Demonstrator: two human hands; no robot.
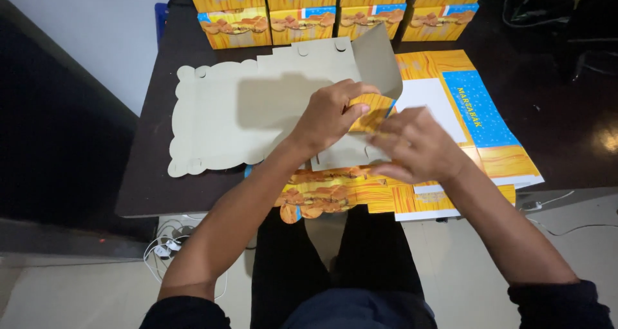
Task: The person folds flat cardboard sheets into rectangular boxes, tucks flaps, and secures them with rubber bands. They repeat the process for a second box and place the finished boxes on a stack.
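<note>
Both hands' grip clamped on box blank (270,110): left hand (331,113) pinches yellow flap (372,109), right hand (418,145) beside it, on tabletop (566,129).

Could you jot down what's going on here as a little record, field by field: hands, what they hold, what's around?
Setting: dark table, seen from above
Left hand: left hand pinching a yellow printed flap of a flat cardboard box blank
Right hand: right hand pressing on the same fold, beside the left
Blank: plain grey inside facing up, scalloped edge at left, one panel raised
Under and right: stack of printed blanks, yellow and blue
Far edge: row of folded boxes, yellow
Floor: white cables
</note>
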